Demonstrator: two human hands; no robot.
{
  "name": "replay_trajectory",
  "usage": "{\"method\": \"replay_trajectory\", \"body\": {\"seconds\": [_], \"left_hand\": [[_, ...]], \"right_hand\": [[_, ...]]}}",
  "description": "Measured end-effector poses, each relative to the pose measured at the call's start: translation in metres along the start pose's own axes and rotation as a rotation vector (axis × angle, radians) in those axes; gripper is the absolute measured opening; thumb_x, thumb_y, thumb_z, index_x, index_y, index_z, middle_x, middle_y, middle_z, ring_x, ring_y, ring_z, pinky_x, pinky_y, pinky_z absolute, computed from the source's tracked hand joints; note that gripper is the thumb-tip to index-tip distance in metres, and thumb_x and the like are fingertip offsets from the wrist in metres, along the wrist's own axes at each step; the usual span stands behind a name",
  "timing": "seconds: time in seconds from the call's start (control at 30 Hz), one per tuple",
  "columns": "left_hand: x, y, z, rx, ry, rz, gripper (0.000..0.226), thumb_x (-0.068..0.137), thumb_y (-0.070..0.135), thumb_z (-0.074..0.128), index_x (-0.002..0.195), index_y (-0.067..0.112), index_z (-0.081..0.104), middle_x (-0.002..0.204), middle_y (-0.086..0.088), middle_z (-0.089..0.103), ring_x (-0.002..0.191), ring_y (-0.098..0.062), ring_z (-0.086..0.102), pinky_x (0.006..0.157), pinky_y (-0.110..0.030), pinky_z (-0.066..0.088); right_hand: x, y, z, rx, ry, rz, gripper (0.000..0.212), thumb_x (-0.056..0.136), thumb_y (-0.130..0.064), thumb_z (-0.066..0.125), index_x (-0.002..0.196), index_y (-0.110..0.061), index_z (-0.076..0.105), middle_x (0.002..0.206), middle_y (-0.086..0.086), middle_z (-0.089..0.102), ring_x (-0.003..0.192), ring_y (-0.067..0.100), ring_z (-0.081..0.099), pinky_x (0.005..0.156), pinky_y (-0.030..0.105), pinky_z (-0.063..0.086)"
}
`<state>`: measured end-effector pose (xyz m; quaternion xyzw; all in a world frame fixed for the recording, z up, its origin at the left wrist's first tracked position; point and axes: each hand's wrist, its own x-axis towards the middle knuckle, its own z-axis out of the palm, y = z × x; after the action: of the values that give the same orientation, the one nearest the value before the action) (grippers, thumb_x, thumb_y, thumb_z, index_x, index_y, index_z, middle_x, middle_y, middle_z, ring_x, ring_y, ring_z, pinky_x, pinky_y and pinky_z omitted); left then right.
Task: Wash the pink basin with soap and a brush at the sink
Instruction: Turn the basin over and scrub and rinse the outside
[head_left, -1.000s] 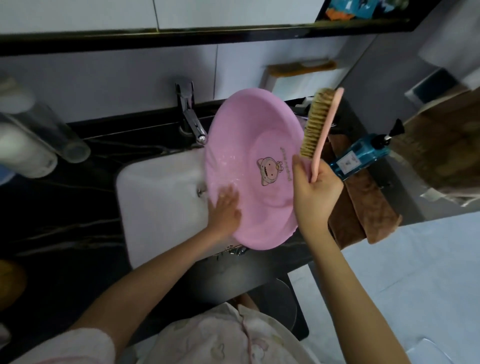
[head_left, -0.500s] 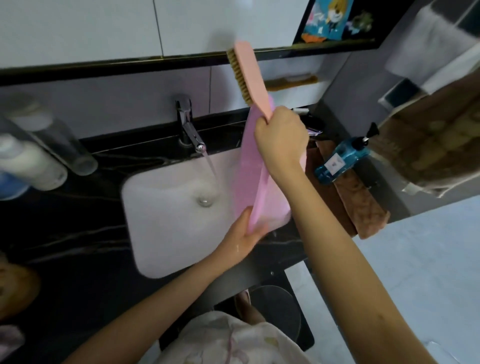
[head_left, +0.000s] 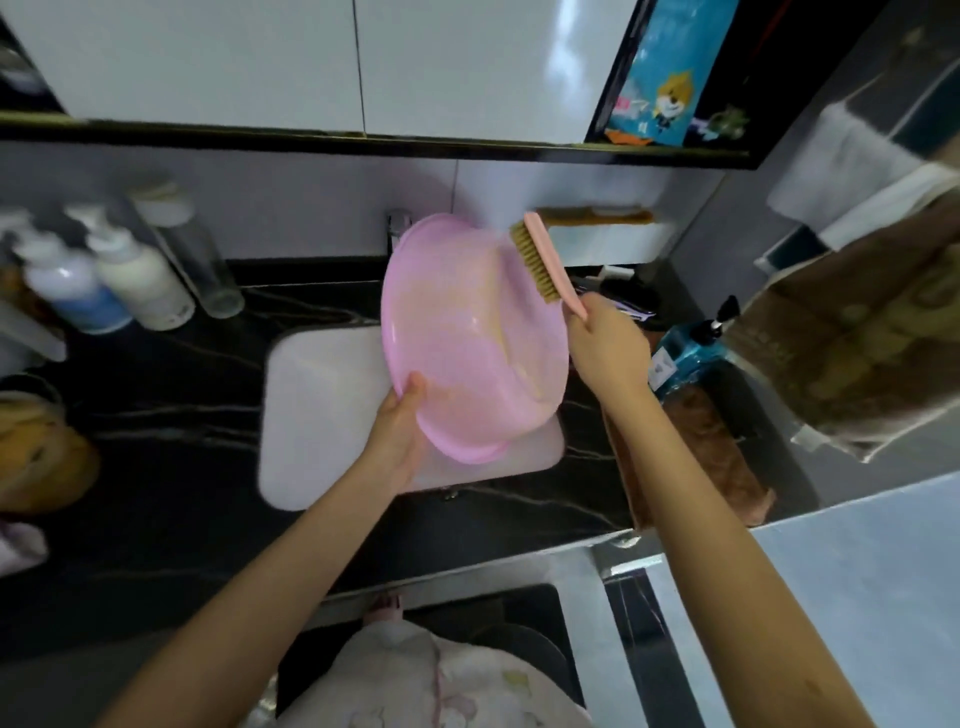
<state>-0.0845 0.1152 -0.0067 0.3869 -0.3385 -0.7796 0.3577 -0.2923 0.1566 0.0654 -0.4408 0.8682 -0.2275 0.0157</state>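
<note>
Left hand (head_left: 397, 441): clamped on the basin's (head_left: 467, 338) lower rim; a firm hold should steady it against the scrubbing.
Basin: tilted over the white sink (head_left: 322, 405); best held there so runoff drains.
Right hand (head_left: 608, 348): closed round the brush (head_left: 543, 265) handle.
Brush: bristles at the upper rim; press flat, short strokes.

Worktop (head_left: 171, 467): black stone with pale veining, running left to right under the wall. White rectangular sink (head_left: 322, 405) set into its middle. Back left, standing close together: a white pump bottle (head_left: 140, 280), a blue-and-white pump bottle (head_left: 72, 291) and a clear bottle (head_left: 202, 270). Left edge: a yellowish object (head_left: 41, 452), too blurred to identify. Right of the sink: a brown cloth (head_left: 701, 457) spread flat, with a blue pump bottle (head_left: 691, 348) on its far end.
</note>
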Motion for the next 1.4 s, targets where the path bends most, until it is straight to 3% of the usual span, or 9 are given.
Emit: {"method": "replay_trajectory", "body": {"seconds": [0.17, 0.5, 0.6, 0.7, 0.8, 0.87, 0.93, 1.07, 1.4], "left_hand": [[-0.024, -0.012, 0.012, -0.211, 0.058, -0.056, 0.042, 0.098, 0.035, 0.037, 0.134, 0.014, 0.044, 0.124, -0.006, 0.06, 0.115, -0.025, 0.055, 0.108, -0.048, 0.035], [-0.092, -0.03, 0.005, -0.373, 0.125, -0.162, 0.051, 0.094, 0.046, 0.04, 0.14, 0.022, 0.039, 0.121, -0.007, 0.061, 0.108, -0.032, 0.055, 0.103, -0.056, 0.031], [-0.115, -0.036, -0.006, -0.334, 0.077, -0.175, 0.075, 0.068, 0.044, 0.075, 0.133, 0.019, 0.048, 0.12, -0.012, 0.063, 0.103, -0.036, 0.062, 0.088, -0.057, 0.047], [-0.135, -0.044, -0.018, -0.413, 0.138, -0.207, 0.064, 0.072, 0.032, 0.069, 0.129, 0.012, 0.048, 0.105, -0.018, 0.067, 0.091, -0.041, 0.064, 0.068, -0.062, 0.051], [-0.141, -0.049, -0.029, -0.462, 0.205, -0.247, 0.099, 0.027, 0.019, 0.095, 0.115, 0.008, 0.054, 0.109, -0.02, 0.064, 0.098, -0.043, 0.058, 0.068, -0.07, 0.044], [-0.138, -0.044, -0.028, -0.449, 0.226, -0.271, 0.075, 0.05, 0.021, 0.091, 0.114, 0.011, 0.053, 0.125, -0.018, 0.056, 0.116, -0.041, 0.048, 0.095, -0.067, 0.036], [-0.123, -0.04, -0.029, -0.465, 0.355, -0.31, 0.031, 0.091, 0.033, 0.054, 0.117, 0.015, 0.049, 0.14, -0.013, 0.046, 0.131, -0.038, 0.036, 0.111, -0.053, 0.022], [-0.082, -0.038, -0.032, -0.511, 0.499, -0.379, 0.041, 0.099, 0.038, 0.039, 0.135, 0.02, 0.041, 0.14, -0.008, 0.046, 0.132, -0.033, 0.036, 0.107, -0.048, 0.024], [-0.019, -0.044, -0.045, -0.547, 0.479, -0.427, 0.041, 0.1, 0.033, 0.039, 0.139, 0.02, 0.037, 0.142, -0.01, 0.043, 0.132, -0.033, 0.037, 0.106, -0.049, 0.028]], "right_hand": [[-0.028, 0.049, -0.02, 0.051, -0.055, 0.005, 0.027, 0.099, -0.031, 0.038, 0.112, -0.018, 0.057, 0.082, 0.002, 0.061, 0.074, 0.025, 0.06, 0.062, 0.03, 0.041], [-0.049, 0.07, -0.016, 0.245, -0.086, -0.13, 0.024, 0.097, -0.027, 0.043, 0.11, -0.017, 0.061, 0.086, 0.001, 0.064, 0.074, 0.021, 0.06, 0.056, 0.026, 0.038], [-0.056, 0.069, -0.012, 0.286, -0.129, -0.178, 0.027, 0.096, -0.026, 0.045, 0.119, -0.021, 0.059, 0.096, 0.002, 0.068, 0.082, 0.022, 0.064, 0.063, 0.029, 0.047], [-0.063, 0.065, -0.011, 0.306, -0.18, -0.21, 0.026, 0.095, -0.026, 0.046, 0.118, -0.025, 0.058, 0.099, 0.0, 0.068, 0.086, 0.022, 0.064, 0.068, 0.032, 0.049], [-0.067, 0.061, -0.004, 0.316, -0.233, -0.247, 0.024, 0.096, -0.028, 0.046, 0.116, -0.026, 0.059, 0.093, -0.003, 0.066, 0.08, 0.018, 0.062, 0.06, 0.028, 0.045], [-0.068, 0.057, 0.0, 0.296, -0.257, -0.271, 0.024, 0.096, -0.028, 0.046, 0.116, -0.026, 0.06, 0.09, -0.005, 0.064, 0.077, 0.015, 0.059, 0.054, 0.022, 0.038], [-0.069, 0.055, 0.005, 0.273, -0.283, -0.265, 0.026, 0.097, -0.027, 0.045, 0.118, -0.025, 0.061, 0.095, -0.004, 0.065, 0.082, 0.017, 0.062, 0.054, 0.021, 0.036], [-0.069, 0.056, 0.015, 0.212, -0.332, -0.245, 0.03, 0.097, -0.028, 0.042, 0.12, -0.024, 0.061, 0.101, 0.0, 0.067, 0.086, 0.019, 0.064, 0.064, 0.026, 0.044], [-0.037, 0.046, 0.051, 0.128, -0.405, -0.064, 0.029, 0.096, -0.035, 0.044, 0.117, -0.025, 0.061, 0.087, -0.003, 0.066, 0.076, 0.014, 0.063, 0.065, 0.029, 0.051]]}}
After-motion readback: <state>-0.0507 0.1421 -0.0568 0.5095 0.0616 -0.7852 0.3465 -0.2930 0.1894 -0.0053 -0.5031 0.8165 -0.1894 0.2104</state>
